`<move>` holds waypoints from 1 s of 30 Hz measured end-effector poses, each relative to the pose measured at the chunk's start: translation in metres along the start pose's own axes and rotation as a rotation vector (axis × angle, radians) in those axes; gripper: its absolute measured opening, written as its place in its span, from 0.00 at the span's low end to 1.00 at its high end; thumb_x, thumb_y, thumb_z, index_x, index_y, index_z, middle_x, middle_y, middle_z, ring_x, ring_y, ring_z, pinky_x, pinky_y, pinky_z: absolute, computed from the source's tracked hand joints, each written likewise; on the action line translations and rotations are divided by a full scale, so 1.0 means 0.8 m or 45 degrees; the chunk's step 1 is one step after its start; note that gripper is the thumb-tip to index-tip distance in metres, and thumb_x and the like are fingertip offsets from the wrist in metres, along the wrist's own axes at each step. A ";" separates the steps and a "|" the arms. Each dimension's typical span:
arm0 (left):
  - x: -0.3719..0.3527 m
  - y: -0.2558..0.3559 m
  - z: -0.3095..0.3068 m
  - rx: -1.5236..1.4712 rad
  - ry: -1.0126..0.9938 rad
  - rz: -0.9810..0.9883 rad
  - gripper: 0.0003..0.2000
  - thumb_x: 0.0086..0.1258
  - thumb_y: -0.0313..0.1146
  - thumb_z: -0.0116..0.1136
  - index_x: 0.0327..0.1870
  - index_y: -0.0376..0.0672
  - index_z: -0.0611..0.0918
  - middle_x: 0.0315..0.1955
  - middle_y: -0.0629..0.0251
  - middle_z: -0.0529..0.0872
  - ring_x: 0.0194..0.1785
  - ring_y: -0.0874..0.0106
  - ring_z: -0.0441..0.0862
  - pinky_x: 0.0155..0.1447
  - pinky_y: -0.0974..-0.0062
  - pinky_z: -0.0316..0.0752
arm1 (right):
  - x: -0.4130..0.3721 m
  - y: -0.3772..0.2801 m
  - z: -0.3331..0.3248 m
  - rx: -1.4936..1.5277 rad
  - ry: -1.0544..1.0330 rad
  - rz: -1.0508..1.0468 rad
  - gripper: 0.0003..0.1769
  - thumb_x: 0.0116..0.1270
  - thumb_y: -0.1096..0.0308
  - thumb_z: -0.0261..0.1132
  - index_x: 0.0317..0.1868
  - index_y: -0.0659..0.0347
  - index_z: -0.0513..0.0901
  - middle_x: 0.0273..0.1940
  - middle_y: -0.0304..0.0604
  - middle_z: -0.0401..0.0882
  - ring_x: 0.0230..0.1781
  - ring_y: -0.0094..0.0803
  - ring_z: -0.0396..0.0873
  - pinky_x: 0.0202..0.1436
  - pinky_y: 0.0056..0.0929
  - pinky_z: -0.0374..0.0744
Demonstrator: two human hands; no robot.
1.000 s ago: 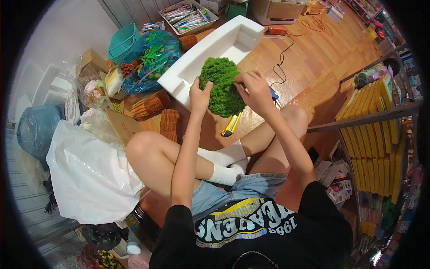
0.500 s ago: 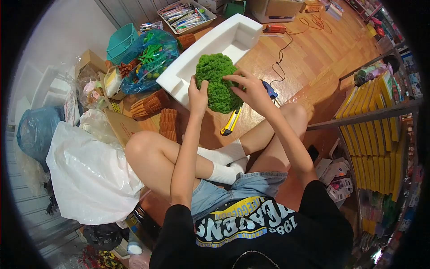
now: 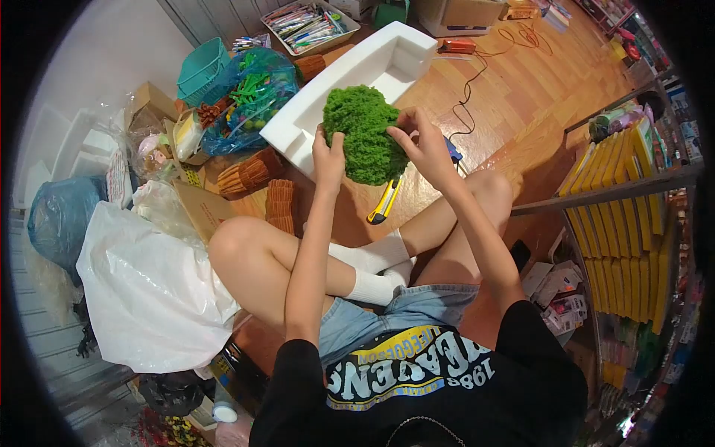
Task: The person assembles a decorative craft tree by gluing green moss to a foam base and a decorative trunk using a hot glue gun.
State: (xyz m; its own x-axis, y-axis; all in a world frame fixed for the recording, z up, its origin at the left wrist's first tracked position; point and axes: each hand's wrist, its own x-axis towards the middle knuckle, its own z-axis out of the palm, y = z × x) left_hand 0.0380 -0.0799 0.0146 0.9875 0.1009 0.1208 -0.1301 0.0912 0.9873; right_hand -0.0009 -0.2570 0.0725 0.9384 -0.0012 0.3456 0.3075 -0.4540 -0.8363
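Observation:
A green bushy clump [image 3: 361,138], fluffy and curly like a small artificial treetop, is held up in front of me. My left hand [image 3: 328,158] grips its left side, thumb on the near face and the other fingers mostly hidden behind. At the right edge, my right hand [image 3: 423,145] is closed in a pinch, thumb and index finger touching the curly strands. Below the clump, a yellow and black utility knife [image 3: 383,205] lies on the floor. Just behind my right hand is a blue tool [image 3: 453,151], partly hidden, with a black cord.
A white foam tray [image 3: 298,127] lies beyond the clump. Brown ridged bundles [image 3: 250,172], a blue plastic bag [image 3: 275,78], a teal basket [image 3: 203,71] and a box of pens [image 3: 309,28] stand left. White plastic [image 3: 153,290] lies beside my knee; a shelf of yellow items [image 3: 611,216] stands right.
My right hand has shifted slightly right, from spread fingers over the clump's face to a pinch at its edge. The clump has turned or tilted a little in my left hand.

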 end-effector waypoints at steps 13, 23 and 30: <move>-0.007 0.006 0.001 -0.305 -0.132 -0.148 0.20 0.73 0.31 0.45 0.64 0.34 0.66 0.53 0.61 0.76 0.53 0.73 0.74 0.58 0.76 0.68 | 0.010 -0.026 -0.017 -0.265 -0.048 -0.466 0.15 0.53 0.74 0.70 0.42 0.61 0.81 0.39 0.45 0.80 0.42 0.40 0.76 0.45 0.33 0.76; -0.005 0.003 0.004 -0.185 -0.071 -0.108 0.19 0.72 0.31 0.45 0.62 0.33 0.68 0.51 0.61 0.77 0.51 0.73 0.74 0.57 0.77 0.67 | 0.005 -0.011 -0.006 -0.307 0.215 -0.386 0.11 0.56 0.79 0.64 0.39 0.62 0.75 0.31 0.48 0.79 0.31 0.40 0.80 0.36 0.33 0.77; -0.012 0.027 0.012 -0.228 -0.166 -0.268 0.26 0.71 0.39 0.47 0.68 0.43 0.58 0.58 0.57 0.69 0.60 0.69 0.68 0.63 0.73 0.62 | 0.009 -0.005 0.006 0.372 0.024 -0.067 0.09 0.67 0.80 0.54 0.43 0.62 0.63 0.37 0.45 0.76 0.34 0.31 0.79 0.42 0.27 0.75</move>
State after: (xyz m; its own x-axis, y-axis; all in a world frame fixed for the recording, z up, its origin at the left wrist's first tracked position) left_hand 0.0264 -0.0883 0.0359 0.9960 -0.0658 -0.0607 0.0763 0.2709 0.9596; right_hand 0.0054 -0.2508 0.0760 0.9176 -0.0023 0.3974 0.3907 -0.1782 -0.9031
